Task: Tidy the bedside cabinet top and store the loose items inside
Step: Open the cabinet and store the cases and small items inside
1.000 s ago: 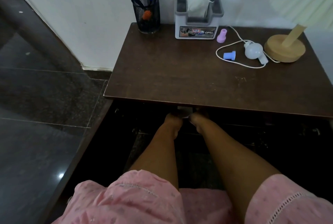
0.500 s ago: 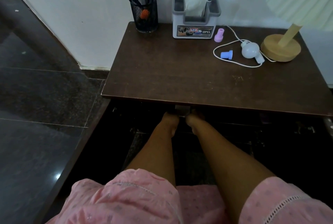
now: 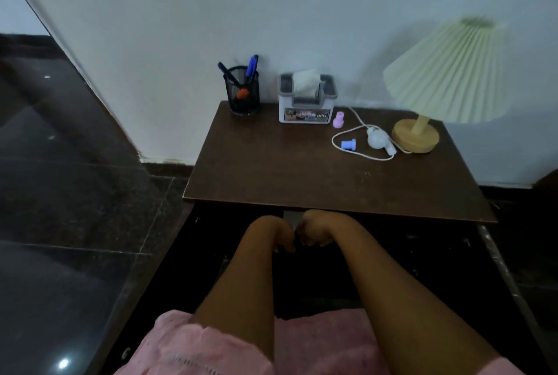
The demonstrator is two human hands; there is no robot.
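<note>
The dark wooden cabinet top (image 3: 302, 175) carries loose items at its back right: a small pink plastic piece (image 3: 339, 119), a small blue plastic piece (image 3: 348, 144) and a white bulb-shaped device on a looped white cord (image 3: 377, 137). My left hand (image 3: 277, 235) and my right hand (image 3: 317, 228) sit side by side just below the top's front edge, over the dark open cabinet front. Both have their fingers curled downward. The darkness hides whether they grip anything. A pale grey fitting (image 3: 290, 217) shows between them under the edge.
A black mesh pen holder (image 3: 244, 94) with blue pens and a grey tissue box (image 3: 306, 103) stand against the wall. A lamp with a wooden base (image 3: 415, 139) and pleated shade (image 3: 450, 72) occupies the back right corner. Dark glossy floor (image 3: 75, 208) lies to the left.
My view has pulled back and up. Both hands have come out from under the top's front edge toward me, and their curled fingers now show.
</note>
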